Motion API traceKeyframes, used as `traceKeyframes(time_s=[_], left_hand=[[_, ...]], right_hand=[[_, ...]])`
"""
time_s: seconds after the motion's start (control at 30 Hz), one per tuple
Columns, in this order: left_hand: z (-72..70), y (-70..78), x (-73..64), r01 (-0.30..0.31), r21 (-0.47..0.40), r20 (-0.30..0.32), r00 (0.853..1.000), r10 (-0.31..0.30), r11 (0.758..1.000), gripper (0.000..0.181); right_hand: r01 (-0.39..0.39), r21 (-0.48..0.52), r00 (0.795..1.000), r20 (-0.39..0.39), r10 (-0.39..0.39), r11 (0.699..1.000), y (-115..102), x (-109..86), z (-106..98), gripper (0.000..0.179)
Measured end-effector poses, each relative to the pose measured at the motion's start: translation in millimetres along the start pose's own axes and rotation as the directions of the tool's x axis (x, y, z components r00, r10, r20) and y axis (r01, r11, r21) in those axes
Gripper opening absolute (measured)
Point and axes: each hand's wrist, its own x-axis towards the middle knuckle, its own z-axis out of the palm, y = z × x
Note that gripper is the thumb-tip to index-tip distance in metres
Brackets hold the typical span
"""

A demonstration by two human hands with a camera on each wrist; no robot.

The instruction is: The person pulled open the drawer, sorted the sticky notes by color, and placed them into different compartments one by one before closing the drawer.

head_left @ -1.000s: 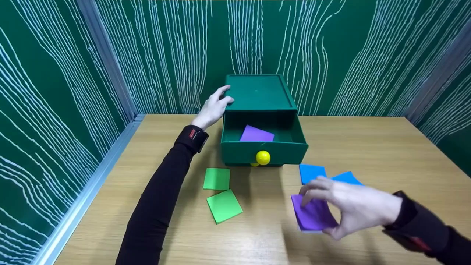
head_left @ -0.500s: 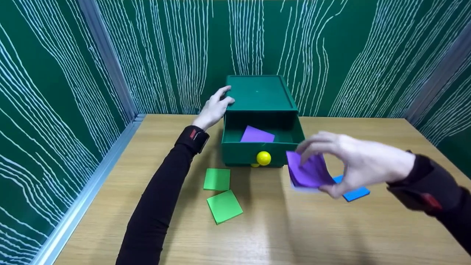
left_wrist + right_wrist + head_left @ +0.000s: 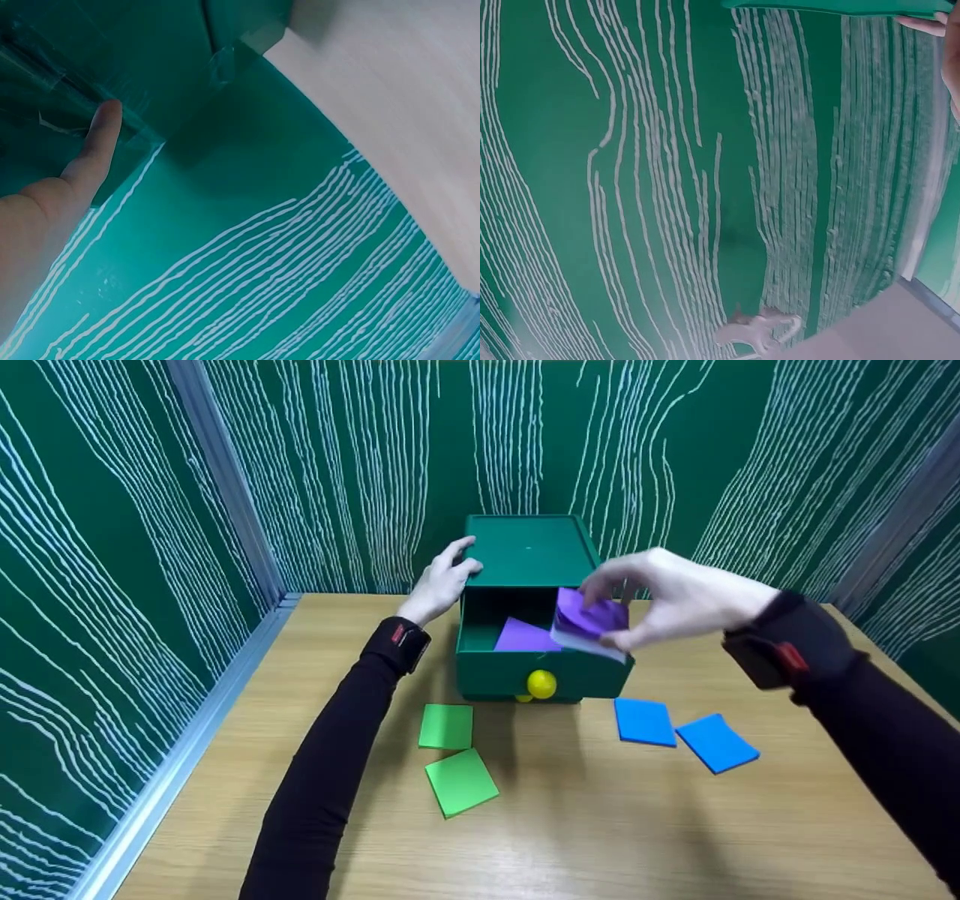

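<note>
My right hand [image 3: 675, 592] pinches a pad of purple sticky notes [image 3: 592, 619] between thumb and fingers, over the right part of a pulled-out drawer [image 3: 495, 675]. The pad's top sheets bow upward and a pale underside shows. Inside the drawer lies another purple pad [image 3: 523, 636], overlapped at its right by the held one. The green drawer box [image 3: 532, 547] has a yellow ball knob [image 3: 541, 684] in front. My left hand [image 3: 442, 581] rests its fingers on the box's left top edge; in the left wrist view a straight finger [image 3: 96, 150] lies against the green plastic.
Two green sticky-note pads [image 3: 461, 782] lie on the wooden table [image 3: 570, 825] left of centre, in front of the box. Two blue pads [image 3: 645, 721] lie to the right, below my right forearm. Green walls with white lines [image 3: 337, 472] enclose the back and sides.
My right hand has lifted the purple pad from over the table up and forward to above the drawer, uncovering both blue pads. My left hand stays at the box.
</note>
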Motion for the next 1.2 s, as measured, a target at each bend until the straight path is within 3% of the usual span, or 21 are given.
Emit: traceKeyframes(time_s=[0.17,0.33,0.77,1.03,1.2], left_hand=[[-0.1,0.1,-0.3,0.001,0.015,-0.011,1.0,-0.001,1.0,0.056],[-0.2,-0.7,0.8,0.003,0.022,-0.011,1.0,-0.002,1.0,0.057],[-0.5,-1.8,0.7,-0.007,0.025,-0.013,1.0,0.008,1.0,0.057],[0.7,-2.6,0.8,-0.008,-0.004,-0.006,1.0,0.008,1.0,0.057],[0.7,-3.7,0.7,-0.018,-0.012,-0.015,1.0,0.018,1.0,0.057]], right_hand=[[-0.13,-0.04,0.991,0.009,0.131,0.991,8.7,18.8,2.7,0.029],[-0.179,-0.071,0.983,0.034,0.182,0.981,14.3,32.1,10.6,0.028],[-0.125,-0.15,0.988,0.074,0.137,0.981,18.3,44.6,32.9,0.03],[-0.03,-0.152,0.999,0.02,0.033,0.988,18.4,32.9,29.6,0.031],[-0.01,-0.135,1.0,-0.027,0.006,0.991,11.1,18.2,24.6,0.027]])
